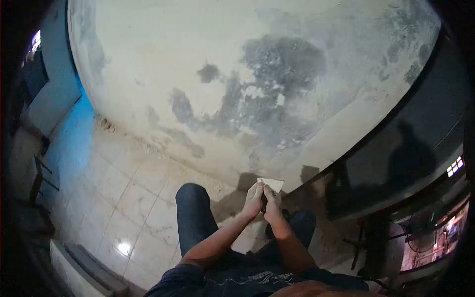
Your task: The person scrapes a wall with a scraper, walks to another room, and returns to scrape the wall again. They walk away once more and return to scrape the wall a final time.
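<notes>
My left hand (253, 200) and my right hand (271, 202) are close together in front of my knees. Their fingers are closed on a pale, flat, wedge-shaped piece (271, 184), with both thumbs near its closer edge. Its wider end points away from me, toward the foot of the wall. Something dark shows between the palms, too small to make out. Just beyond the piece is the pale wall (148, 59), with grey patches (284, 62) and flaking spots.
Tiled floor (141, 208) runs along the wall to the left, with crumbled debris (104, 123) at the wall's foot. A dark surface (396, 153) borders the wall on the right. Long slab-like objects (81, 270) lie at lower left.
</notes>
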Action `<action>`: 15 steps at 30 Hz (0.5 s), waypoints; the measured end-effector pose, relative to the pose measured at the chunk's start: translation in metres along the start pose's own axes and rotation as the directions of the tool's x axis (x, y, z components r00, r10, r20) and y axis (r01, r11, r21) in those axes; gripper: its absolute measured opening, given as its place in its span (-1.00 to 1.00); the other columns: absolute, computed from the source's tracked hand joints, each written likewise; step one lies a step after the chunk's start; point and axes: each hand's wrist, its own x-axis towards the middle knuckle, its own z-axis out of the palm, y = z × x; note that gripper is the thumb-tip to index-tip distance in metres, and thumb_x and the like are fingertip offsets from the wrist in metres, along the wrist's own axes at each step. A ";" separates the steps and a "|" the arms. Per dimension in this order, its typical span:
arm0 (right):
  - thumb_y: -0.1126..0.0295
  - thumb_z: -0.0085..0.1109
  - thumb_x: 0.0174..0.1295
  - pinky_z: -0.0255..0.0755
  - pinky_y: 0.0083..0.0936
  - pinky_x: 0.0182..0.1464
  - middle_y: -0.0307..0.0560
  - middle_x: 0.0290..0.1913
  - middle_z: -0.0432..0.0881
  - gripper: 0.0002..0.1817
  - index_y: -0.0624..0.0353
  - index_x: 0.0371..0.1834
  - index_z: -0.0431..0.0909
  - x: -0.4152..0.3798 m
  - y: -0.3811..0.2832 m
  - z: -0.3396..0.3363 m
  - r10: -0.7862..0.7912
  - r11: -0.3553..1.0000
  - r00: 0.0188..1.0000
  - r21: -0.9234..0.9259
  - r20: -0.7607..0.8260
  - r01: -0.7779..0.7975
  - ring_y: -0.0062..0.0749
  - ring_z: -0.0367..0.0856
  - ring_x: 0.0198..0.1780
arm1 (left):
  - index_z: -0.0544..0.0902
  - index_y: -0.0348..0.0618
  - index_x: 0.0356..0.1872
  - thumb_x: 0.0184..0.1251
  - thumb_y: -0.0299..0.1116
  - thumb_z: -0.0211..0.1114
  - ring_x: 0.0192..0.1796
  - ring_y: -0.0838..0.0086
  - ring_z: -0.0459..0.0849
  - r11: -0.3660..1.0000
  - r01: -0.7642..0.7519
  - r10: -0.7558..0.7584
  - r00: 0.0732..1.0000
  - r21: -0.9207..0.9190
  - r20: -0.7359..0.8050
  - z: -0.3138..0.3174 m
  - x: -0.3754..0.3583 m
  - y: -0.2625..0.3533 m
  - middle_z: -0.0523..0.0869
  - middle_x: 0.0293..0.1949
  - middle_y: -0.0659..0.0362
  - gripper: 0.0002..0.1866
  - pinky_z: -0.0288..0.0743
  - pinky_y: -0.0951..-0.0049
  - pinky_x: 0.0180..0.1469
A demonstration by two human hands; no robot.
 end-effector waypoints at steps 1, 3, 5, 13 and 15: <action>0.20 0.17 0.28 0.43 -0.53 -0.05 -0.19 -0.09 0.57 -0.66 0.20 -0.01 0.53 0.010 -0.007 -0.005 0.028 0.998 1.000 -0.062 0.002 -0.028 -0.48 0.54 -0.07 | 0.51 -0.27 -0.17 0.53 -0.17 -0.14 -0.23 0.60 0.48 0.998 -0.039 0.039 0.999 0.043 -0.003 0.005 0.009 0.005 0.57 -0.30 0.24 -0.64 0.39 0.54 -0.15; 0.20 0.17 0.28 0.43 -0.52 -0.04 -0.19 -0.09 0.57 -0.66 0.20 -0.02 0.53 0.034 -0.033 0.005 -0.148 0.984 0.989 -0.100 -0.006 0.147 -0.48 0.53 -0.07 | 0.50 -0.34 -0.15 0.53 -0.14 -0.16 -0.21 0.53 0.50 0.979 -0.070 0.067 0.998 0.190 0.022 0.019 0.037 0.028 0.59 -0.29 0.16 -0.58 0.39 0.49 -0.11; 0.26 0.19 0.26 0.42 -0.49 -0.01 -0.18 -0.10 0.58 -0.69 0.22 -0.04 0.52 0.070 -0.081 0.022 -0.372 0.906 0.920 -0.168 0.120 0.389 -0.49 0.52 -0.05 | 0.50 -0.35 -0.16 0.52 -0.14 -0.16 -0.22 0.53 0.49 0.963 -0.120 0.106 0.992 0.243 0.072 0.053 0.078 0.072 0.59 -0.30 0.16 -0.58 0.39 0.50 -0.12; 0.32 0.19 0.26 0.41 -0.56 -0.16 -0.22 -0.23 0.60 -0.76 0.27 -0.15 0.54 0.118 -0.349 0.137 -0.750 0.618 0.622 -0.098 0.225 0.780 -0.57 0.52 -0.21 | 0.46 -0.19 -0.37 0.50 -0.08 -0.11 -0.47 0.68 0.42 0.909 -0.415 0.381 0.862 0.034 0.335 0.232 0.192 0.277 0.51 -0.49 0.29 -0.61 0.31 0.63 -0.43; 0.34 0.20 0.25 0.41 -0.57 -0.16 -0.23 -0.24 0.60 -0.78 0.27 -0.17 0.55 0.111 -0.390 0.152 -0.675 0.711 0.718 -0.110 0.172 0.695 -0.59 0.52 -0.22 | 0.47 -0.19 -0.37 0.50 -0.08 -0.10 -0.46 0.69 0.42 0.949 -0.311 0.308 0.900 -0.039 0.309 0.262 0.200 0.301 0.51 -0.49 0.30 -0.61 0.31 0.63 -0.43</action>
